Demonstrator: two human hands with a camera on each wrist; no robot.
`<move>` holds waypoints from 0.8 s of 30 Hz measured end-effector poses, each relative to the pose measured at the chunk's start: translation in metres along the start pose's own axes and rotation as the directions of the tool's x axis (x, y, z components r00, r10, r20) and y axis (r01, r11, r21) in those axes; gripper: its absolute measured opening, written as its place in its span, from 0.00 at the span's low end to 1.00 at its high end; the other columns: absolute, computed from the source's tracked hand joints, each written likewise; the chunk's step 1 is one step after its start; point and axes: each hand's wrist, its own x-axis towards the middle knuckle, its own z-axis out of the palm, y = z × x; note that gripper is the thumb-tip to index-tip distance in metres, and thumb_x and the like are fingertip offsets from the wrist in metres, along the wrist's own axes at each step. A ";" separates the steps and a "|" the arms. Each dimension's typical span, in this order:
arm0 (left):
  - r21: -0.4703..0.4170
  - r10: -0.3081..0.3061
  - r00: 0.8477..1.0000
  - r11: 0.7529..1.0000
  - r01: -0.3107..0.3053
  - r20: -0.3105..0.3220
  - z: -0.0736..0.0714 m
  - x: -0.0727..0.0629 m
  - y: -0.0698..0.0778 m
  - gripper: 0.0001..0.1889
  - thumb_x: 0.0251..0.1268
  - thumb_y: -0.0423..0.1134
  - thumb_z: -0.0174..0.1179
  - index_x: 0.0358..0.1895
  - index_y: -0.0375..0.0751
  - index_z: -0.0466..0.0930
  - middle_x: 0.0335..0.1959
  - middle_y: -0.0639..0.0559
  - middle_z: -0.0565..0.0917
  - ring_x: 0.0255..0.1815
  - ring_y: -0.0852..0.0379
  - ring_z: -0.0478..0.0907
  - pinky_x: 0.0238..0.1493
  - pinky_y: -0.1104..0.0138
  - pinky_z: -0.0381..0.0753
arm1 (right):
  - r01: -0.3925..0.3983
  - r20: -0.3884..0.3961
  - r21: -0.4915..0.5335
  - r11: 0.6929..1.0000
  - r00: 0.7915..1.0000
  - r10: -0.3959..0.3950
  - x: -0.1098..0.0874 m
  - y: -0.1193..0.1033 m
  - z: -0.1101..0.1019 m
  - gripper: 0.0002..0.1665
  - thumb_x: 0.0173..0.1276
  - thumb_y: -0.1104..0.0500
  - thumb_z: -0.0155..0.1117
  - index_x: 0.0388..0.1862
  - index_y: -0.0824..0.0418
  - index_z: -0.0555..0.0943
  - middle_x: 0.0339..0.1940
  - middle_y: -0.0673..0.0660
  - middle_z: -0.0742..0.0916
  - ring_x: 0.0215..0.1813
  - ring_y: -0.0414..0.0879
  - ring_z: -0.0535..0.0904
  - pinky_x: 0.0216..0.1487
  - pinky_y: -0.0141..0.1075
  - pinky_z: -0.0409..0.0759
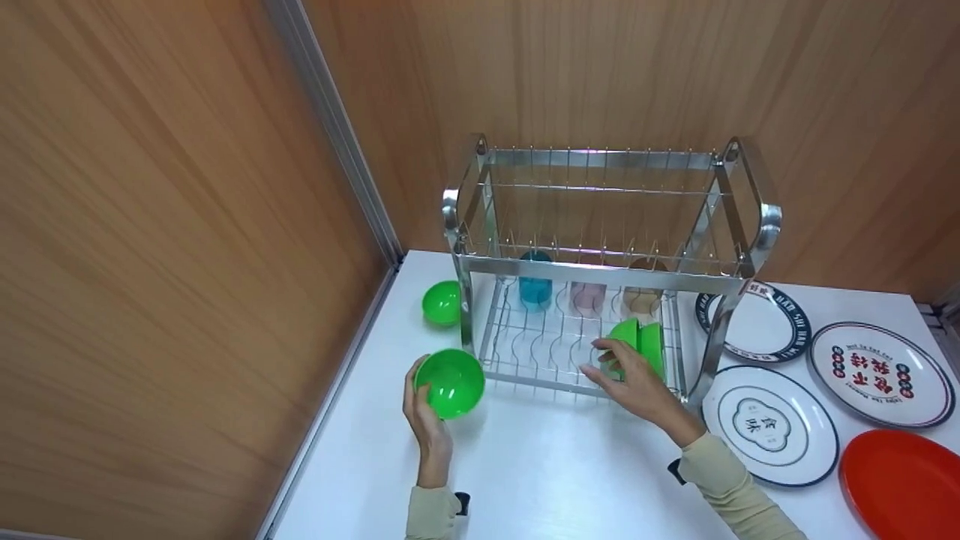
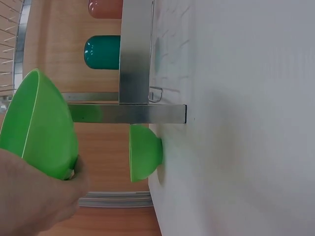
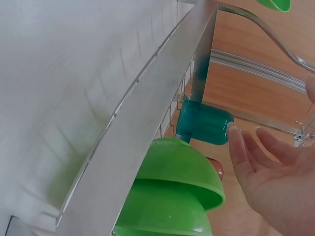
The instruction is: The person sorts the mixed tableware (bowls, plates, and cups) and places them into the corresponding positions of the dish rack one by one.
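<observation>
In the head view my left hand [image 1: 426, 412] grips a green bowl [image 1: 450, 382] by its side, above the table left of the rack's front; the left wrist view shows the same bowl [image 2: 49, 128] tilted, with the thumb at its rim side. My right hand [image 1: 634, 379] holds nothing, its fingers apart, at the front right of the metal dish rack [image 1: 600, 274]. Close to it, two green bowls [image 1: 651, 349] stand on edge in the lower tier, and they show large below the hand in the right wrist view. Another green bowl [image 1: 441, 303] sits upright on the table, left of the rack.
Blue [image 1: 535, 281], pink [image 1: 588, 296] and tan cups [image 1: 642, 292] stand at the back of the lower tier. Right of the rack lie several plates, among them a white patterned plate [image 1: 770, 425] and a red plate [image 1: 904, 484]. Wooden panels [image 1: 600, 75] enclose the back and left.
</observation>
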 end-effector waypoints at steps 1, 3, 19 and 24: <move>0.005 0.003 1.000 1.000 -0.003 0.008 0.002 -0.001 0.000 0.23 0.77 0.29 0.37 0.70 0.34 0.69 0.67 0.40 0.74 0.71 0.43 0.68 0.72 0.44 0.66 | -0.010 0.007 0.010 1.000 1.000 0.010 -0.001 0.000 0.001 0.32 0.73 0.47 0.68 0.70 0.60 0.74 0.63 0.56 0.81 0.58 0.50 0.80 0.60 0.46 0.82; 0.010 0.015 0.999 1.000 -0.016 0.029 0.004 -0.004 0.000 0.23 0.77 0.29 0.37 0.70 0.34 0.70 0.68 0.41 0.74 0.71 0.44 0.68 0.72 0.45 0.65 | -0.031 0.019 0.023 0.999 0.999 0.031 -0.002 -0.002 0.002 0.31 0.74 0.46 0.67 0.70 0.59 0.74 0.63 0.56 0.82 0.57 0.49 0.81 0.59 0.43 0.83; 0.015 0.071 0.975 0.997 -0.076 0.210 0.039 -0.026 -0.003 0.23 0.76 0.28 0.38 0.70 0.26 0.66 0.69 0.33 0.73 0.70 0.49 0.70 0.73 0.47 0.67 | -0.068 0.099 0.148 0.987 0.994 0.053 -0.009 -0.012 0.011 0.25 0.83 0.49 0.54 0.69 0.64 0.74 0.64 0.64 0.82 0.65 0.59 0.80 0.66 0.50 0.78; 0.008 0.088 0.963 0.996 -0.093 0.256 0.052 -0.034 -0.003 0.23 0.75 0.28 0.39 0.70 0.26 0.67 0.68 0.32 0.73 0.68 0.55 0.71 0.73 0.49 0.68 | -0.086 0.128 0.200 0.976 0.990 0.061 -0.011 -0.013 0.012 0.29 0.84 0.50 0.50 0.71 0.70 0.71 0.64 0.69 0.82 0.61 0.65 0.82 0.63 0.54 0.80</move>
